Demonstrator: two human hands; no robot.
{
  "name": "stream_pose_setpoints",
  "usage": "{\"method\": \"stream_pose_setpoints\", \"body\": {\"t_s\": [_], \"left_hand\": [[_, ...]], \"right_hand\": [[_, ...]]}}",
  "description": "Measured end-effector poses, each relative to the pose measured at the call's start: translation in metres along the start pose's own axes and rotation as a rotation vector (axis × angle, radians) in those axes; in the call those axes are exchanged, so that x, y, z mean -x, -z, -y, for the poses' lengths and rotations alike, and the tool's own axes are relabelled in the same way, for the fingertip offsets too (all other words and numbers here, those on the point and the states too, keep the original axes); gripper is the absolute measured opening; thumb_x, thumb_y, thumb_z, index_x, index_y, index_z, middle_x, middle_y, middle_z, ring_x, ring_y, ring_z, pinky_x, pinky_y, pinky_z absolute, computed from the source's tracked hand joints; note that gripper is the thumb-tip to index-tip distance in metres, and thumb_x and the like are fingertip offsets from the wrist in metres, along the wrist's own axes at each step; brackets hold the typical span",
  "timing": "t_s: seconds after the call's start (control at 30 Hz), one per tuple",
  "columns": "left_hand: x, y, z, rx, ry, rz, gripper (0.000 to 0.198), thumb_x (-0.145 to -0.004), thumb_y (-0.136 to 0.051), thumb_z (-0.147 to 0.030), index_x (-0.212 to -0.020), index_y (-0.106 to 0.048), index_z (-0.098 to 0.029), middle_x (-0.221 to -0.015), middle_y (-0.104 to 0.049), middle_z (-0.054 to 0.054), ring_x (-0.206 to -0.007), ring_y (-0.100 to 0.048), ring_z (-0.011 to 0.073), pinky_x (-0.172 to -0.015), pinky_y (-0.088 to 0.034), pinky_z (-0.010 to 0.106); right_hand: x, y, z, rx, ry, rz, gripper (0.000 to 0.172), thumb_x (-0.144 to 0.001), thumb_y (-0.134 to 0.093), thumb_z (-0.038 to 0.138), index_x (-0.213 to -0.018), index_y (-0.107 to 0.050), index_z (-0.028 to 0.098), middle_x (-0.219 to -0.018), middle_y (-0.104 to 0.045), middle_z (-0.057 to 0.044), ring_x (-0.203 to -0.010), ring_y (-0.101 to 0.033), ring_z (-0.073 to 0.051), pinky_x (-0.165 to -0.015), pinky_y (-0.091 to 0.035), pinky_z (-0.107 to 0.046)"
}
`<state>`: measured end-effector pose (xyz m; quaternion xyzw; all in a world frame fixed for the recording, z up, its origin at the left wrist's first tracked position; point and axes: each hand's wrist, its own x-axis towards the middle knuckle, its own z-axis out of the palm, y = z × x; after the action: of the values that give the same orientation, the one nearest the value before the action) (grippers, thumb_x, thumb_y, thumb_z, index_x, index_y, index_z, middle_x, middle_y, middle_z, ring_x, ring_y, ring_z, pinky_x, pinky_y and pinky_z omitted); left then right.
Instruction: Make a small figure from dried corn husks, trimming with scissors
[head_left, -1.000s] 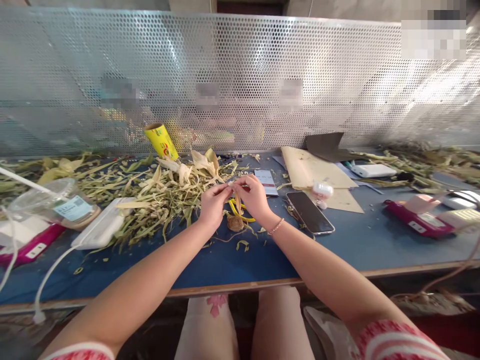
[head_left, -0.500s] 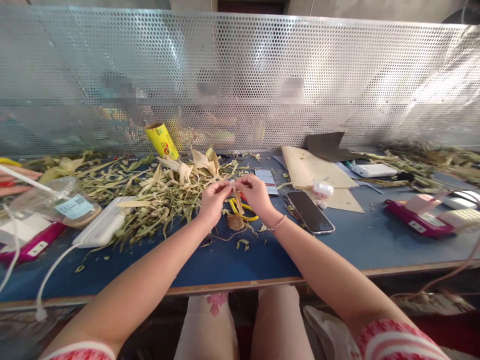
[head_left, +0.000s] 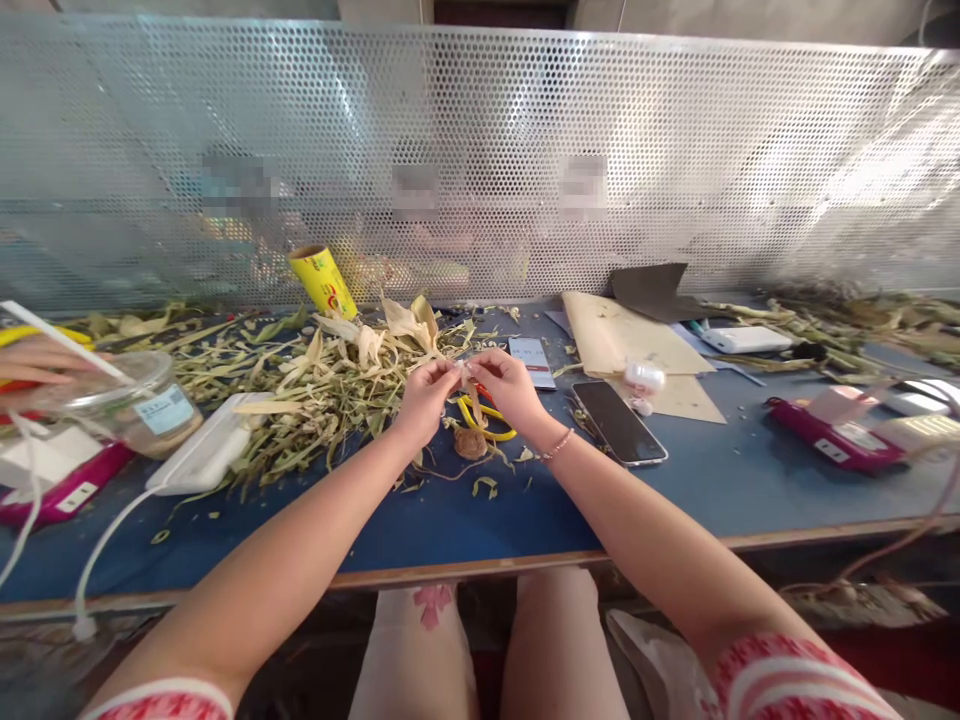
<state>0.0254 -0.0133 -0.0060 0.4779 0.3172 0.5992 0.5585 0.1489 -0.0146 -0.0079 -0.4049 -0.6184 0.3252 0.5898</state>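
Observation:
Over the middle of the blue table, my left hand (head_left: 427, 398) and my right hand (head_left: 508, 387) meet fingertip to fingertip. Both are closed in a pinch on a small dried leaf (head_left: 473, 386), whose brownish tip hangs between them. Just beneath lie yellow-handled scissors (head_left: 499, 434), partly hidden by my right hand, and a round ball of brown twine (head_left: 471, 444). A heap of dried stalks and leaves (head_left: 330, 380) spreads to the left of my hands.
A yellow tube (head_left: 324, 283) leans behind the heap. To the right are a black phone (head_left: 619, 424), brown paper (head_left: 622, 335), a white earphone case (head_left: 645, 378) and a magenta power strip (head_left: 832, 437). At left stand a plastic cup (head_left: 150, 405), a white power bank (head_left: 201, 445) and another person's hand (head_left: 45, 362).
At the far left, the other person's hand and the white straw in the cup have shifted. My own hands stay nearly in place, with only slight finger movement.

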Motion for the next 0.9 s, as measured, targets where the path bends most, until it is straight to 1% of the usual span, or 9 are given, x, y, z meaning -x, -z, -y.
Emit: {"method": "stream_pose_setpoints", "body": {"t_s": [0.1,0.2,0.37,0.53,0.63,0.73,0.9], "left_hand": [[0.0004,-0.0014,-0.0019,0.045,0.015,-0.007,0.018,-0.054,-0.072,-0.025,-0.055,-0.057,-0.014,-0.056,-0.056,-0.003,-0.058,-0.052,0.0065,-0.064,-0.043,0.021],[0.0006,-0.0018,-0.003,0.083,0.027,-0.014,0.019,-0.053,-0.073,-0.025,-0.057,-0.058,-0.014,-0.06,-0.058,-0.002,-0.061,-0.053,0.0071,-0.068,-0.043,0.022],[0.0005,-0.0013,-0.0033,0.087,0.03,-0.027,0.02,-0.053,-0.074,-0.026,-0.058,-0.059,-0.014,-0.061,-0.058,-0.002,-0.062,-0.054,0.0073,-0.07,-0.043,0.023],[0.002,-0.0019,-0.0041,0.09,0.031,-0.019,0.022,-0.052,-0.075,-0.028,-0.056,-0.058,-0.014,-0.06,-0.056,-0.003,-0.062,-0.052,0.0072,-0.07,-0.043,0.023],[0.0033,-0.0033,-0.0063,0.106,0.038,-0.017,0.023,-0.051,-0.076,-0.027,-0.056,-0.058,-0.014,-0.062,-0.057,-0.002,-0.064,-0.053,0.0079,-0.072,-0.044,0.024],[0.0044,-0.0044,-0.0083,0.112,0.046,-0.022,0.023,-0.051,-0.076,-0.027,-0.056,-0.057,-0.014,-0.062,-0.058,-0.002,-0.065,-0.054,0.0089,-0.074,-0.045,0.026],[0.0039,-0.0037,-0.0073,0.118,0.046,-0.025,0.024,-0.051,-0.076,-0.027,-0.056,-0.057,-0.015,-0.063,-0.059,-0.002,-0.066,-0.056,0.0092,-0.076,-0.045,0.027]], "right_hand": [[0.0016,-0.001,0.0007,-0.098,-0.04,0.025,0.014,-0.07,-0.055,0.031,-0.075,-0.059,0.018,-0.074,-0.061,-0.002,-0.07,-0.057,-0.013,-0.069,-0.047,-0.029],[0.0026,-0.0022,0.0007,-0.137,-0.061,0.022,0.014,-0.069,-0.056,0.031,-0.075,-0.058,0.018,-0.072,-0.061,-0.001,-0.067,-0.057,-0.013,-0.069,-0.048,-0.029],[0.0028,-0.004,-0.0005,-0.101,-0.05,-0.022,0.015,-0.069,-0.055,0.034,-0.071,-0.054,0.019,-0.07,-0.06,-0.001,-0.067,-0.057,-0.013,-0.068,-0.048,-0.029],[0.0024,-0.004,-0.0004,-0.068,-0.045,-0.029,0.014,-0.069,-0.054,0.033,-0.069,-0.053,0.019,-0.068,-0.059,0.0,-0.065,-0.056,-0.013,-0.066,-0.048,-0.029],[0.0022,-0.0035,-0.0003,-0.046,-0.035,-0.043,0.013,-0.07,-0.054,0.032,-0.069,-0.052,0.019,-0.067,-0.059,0.0,-0.064,-0.056,-0.013,-0.065,-0.047,-0.029],[0.0019,-0.003,-0.0004,-0.026,-0.05,-0.053,0.011,-0.07,-0.053,0.031,-0.069,-0.053,0.02,-0.066,-0.059,0.001,-0.064,-0.056,-0.013,-0.064,-0.047,-0.028],[0.001,-0.0032,-0.0025,-0.063,-0.079,-0.056,0.012,-0.071,-0.053,0.031,-0.07,-0.052,0.02,-0.067,-0.06,0.0,-0.064,-0.057,-0.014,-0.065,-0.048,-0.029]]}}
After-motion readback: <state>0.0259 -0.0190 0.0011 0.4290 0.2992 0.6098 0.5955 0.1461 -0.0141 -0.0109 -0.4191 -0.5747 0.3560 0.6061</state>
